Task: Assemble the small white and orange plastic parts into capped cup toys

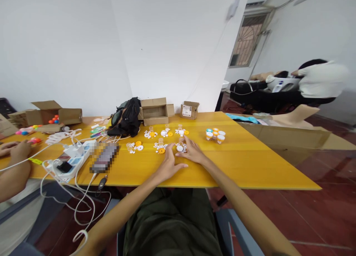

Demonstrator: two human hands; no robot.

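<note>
My left hand (169,166) is just above the table near its front edge, thumb and fingers apart, holding nothing. My right hand (194,153) reaches over the nearest group of parts, its thumb and fingers spread on either side of a white disc (180,148). A clear plastic cup (181,140) stands behind that disc, partly covered by my fingers. To the left lies another group with a clear cup (160,141), an orange disc (161,151) and small white pieces. Similar groups sit farther back, among them an orange disc (186,132) and a white disc (162,133).
Cups with coloured lids (215,134) cluster at the right. Cardboard boxes (154,111) and a black bag (126,117) stand at the back. A power strip (80,159), cables and a phone (105,158) lie left, beside another person's hands (16,150).
</note>
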